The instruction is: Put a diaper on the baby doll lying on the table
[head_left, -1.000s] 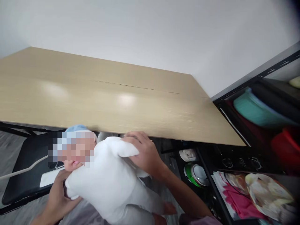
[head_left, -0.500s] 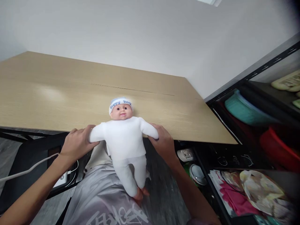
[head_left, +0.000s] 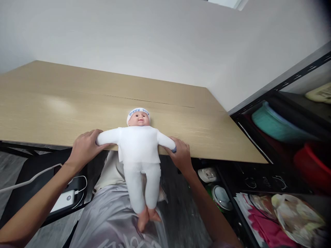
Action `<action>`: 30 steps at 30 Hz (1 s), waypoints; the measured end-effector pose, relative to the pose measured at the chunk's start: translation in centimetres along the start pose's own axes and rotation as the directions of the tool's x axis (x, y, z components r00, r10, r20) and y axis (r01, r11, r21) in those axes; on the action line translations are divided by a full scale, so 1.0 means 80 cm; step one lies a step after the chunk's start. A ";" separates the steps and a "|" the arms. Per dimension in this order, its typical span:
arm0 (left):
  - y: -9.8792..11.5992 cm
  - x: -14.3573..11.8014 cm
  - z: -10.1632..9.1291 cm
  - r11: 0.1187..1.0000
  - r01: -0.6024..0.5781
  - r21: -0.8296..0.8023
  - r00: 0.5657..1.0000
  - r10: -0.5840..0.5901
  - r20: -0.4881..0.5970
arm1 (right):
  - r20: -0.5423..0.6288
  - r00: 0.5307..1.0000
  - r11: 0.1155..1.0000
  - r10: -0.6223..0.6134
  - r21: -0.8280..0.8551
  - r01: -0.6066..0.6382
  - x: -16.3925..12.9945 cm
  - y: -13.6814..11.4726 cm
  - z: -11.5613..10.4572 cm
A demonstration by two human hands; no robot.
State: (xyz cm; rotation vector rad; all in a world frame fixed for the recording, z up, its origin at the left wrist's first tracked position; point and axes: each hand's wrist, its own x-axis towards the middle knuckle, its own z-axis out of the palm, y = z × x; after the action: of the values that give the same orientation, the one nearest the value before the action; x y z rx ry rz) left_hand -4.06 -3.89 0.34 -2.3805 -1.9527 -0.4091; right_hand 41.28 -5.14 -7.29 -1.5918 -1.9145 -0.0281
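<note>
At the centre of the frame, a soft baby doll in a white suit and blue-banded cap point(head_left: 139, 144) hangs over the near edge of the light wooden table point(head_left: 64, 106), head on top. The left hand point(head_left: 84, 150) closes around one doll arm, and the right hand point(head_left: 181, 155) grips the other, both forearms reaching up from below.
</note>
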 end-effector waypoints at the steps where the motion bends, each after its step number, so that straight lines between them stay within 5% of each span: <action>1: -0.001 0.010 0.003 1.000 0.017 -0.010 1.000 -0.017 -0.003 | 0.013 1.000 1.000 0.014 0.012 -0.014 0.007 0.005 0.004; 7: -0.010 0.088 0.029 0.991 0.067 -0.112 0.998 -0.068 -0.005 | 0.110 0.991 0.995 0.080 0.044 -0.085 0.069 0.030 0.030; 16: -0.033 0.206 0.091 0.999 0.014 -0.039 0.994 -0.018 -0.111 | 0.076 0.992 0.994 0.102 0.036 -0.105 0.182 0.061 0.083; 30: -0.060 0.365 0.127 0.984 0.036 -0.177 0.989 -0.061 -0.138 | 0.020 0.996 0.994 0.092 0.060 -0.093 0.316 0.110 0.145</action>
State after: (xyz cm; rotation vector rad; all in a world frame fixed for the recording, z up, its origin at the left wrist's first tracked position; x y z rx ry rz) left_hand -1.75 27.05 -3.55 -2.3296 -1.9892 -0.7609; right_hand 42.33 24.02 -7.68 -1.6427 -1.8350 0.0816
